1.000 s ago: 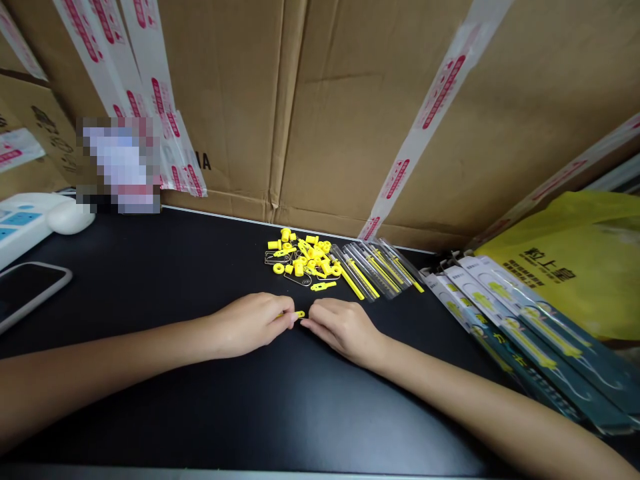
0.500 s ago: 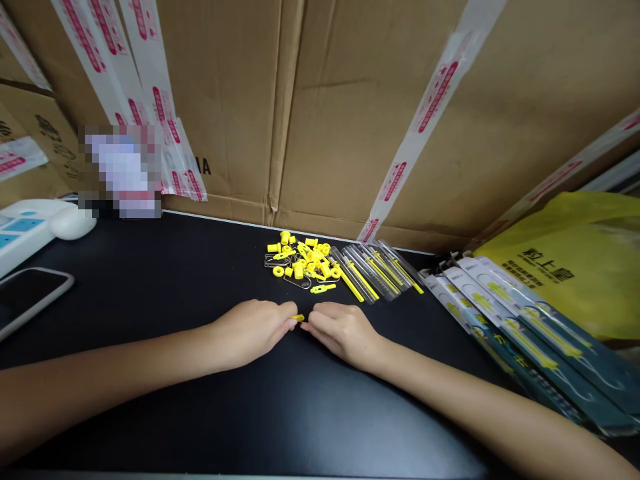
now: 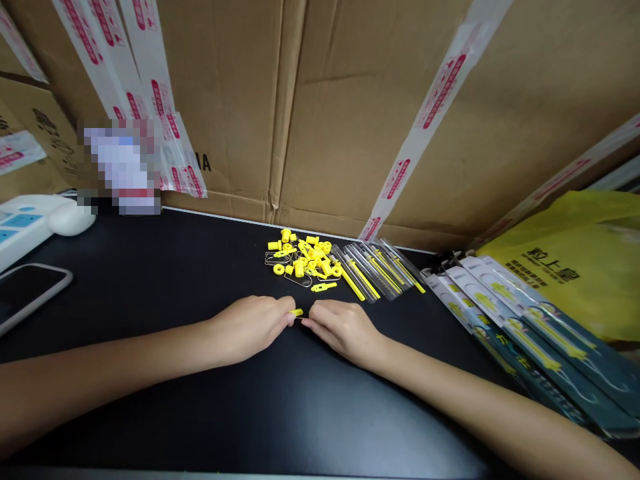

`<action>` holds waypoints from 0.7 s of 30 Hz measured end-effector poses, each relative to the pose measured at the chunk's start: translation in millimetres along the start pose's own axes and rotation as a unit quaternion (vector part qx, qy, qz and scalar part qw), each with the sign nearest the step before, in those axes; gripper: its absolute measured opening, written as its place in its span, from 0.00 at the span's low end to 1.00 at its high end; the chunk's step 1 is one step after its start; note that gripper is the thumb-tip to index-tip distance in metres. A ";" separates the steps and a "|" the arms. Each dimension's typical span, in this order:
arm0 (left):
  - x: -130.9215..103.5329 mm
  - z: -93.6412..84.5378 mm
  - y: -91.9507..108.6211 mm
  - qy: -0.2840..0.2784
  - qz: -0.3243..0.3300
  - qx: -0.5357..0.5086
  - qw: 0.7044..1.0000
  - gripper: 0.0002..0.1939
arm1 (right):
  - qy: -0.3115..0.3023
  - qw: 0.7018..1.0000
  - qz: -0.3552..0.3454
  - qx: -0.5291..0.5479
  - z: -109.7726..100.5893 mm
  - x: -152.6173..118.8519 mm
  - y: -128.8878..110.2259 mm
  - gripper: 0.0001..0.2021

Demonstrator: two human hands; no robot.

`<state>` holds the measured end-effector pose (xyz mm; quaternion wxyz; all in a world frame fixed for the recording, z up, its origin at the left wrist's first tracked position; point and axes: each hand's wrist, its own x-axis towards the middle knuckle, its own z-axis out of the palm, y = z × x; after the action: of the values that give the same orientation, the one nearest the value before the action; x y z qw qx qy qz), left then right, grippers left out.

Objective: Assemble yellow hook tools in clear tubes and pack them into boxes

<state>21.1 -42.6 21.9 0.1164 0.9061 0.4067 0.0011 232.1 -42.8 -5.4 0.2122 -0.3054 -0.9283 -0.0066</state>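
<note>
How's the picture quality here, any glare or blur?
Head view: pale sheen on the black tabletop, low in the middle; head view: a pixelated patch at upper left hides what's there; head view: packages at right look soft, and the yellow piece in the left hand is too small to make out fully.

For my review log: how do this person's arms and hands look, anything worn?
Left hand and right hand are ungloved. Both forearms are bare, with no sleeves, watch, bracelet or cables showing.

Held piece (image 3: 297, 313) plastic; tubes (image 3: 371, 269) glossy plastic; tabletop (image 3: 150, 273) satiny; carton (image 3: 225, 100) matt cardboard.
</note>
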 end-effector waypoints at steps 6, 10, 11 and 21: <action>2.3 -1.1 1.1 -0.003 -0.023 0.031 0.999 0.13 | 0.005 1.000 0.007 0.029 -1.0 -1.0 0.7 0.15; 2.9 -1.4 3.5 -0.010 -0.023 0.037 0.999 0.13 | 0.009 0.999 0.012 0.044 -0.9 -1.0 1.4 0.15; 2.8 -1.6 4.0 -0.012 -0.023 0.037 0.999 0.13 | 0.011 0.999 0.015 0.047 -0.8 -0.8 1.5 0.15; -0.4 -2.2 10.8 -0.012 -0.022 0.078 0.997 0.11 | 0.023 0.998 0.012 0.052 -1.5 -0.6 2.0 0.14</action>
<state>28.6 -49.4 26.3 0.0500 0.9034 0.4235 -0.0441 234.3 -41.8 -4.5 0.2495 -0.3046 -0.9185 0.0368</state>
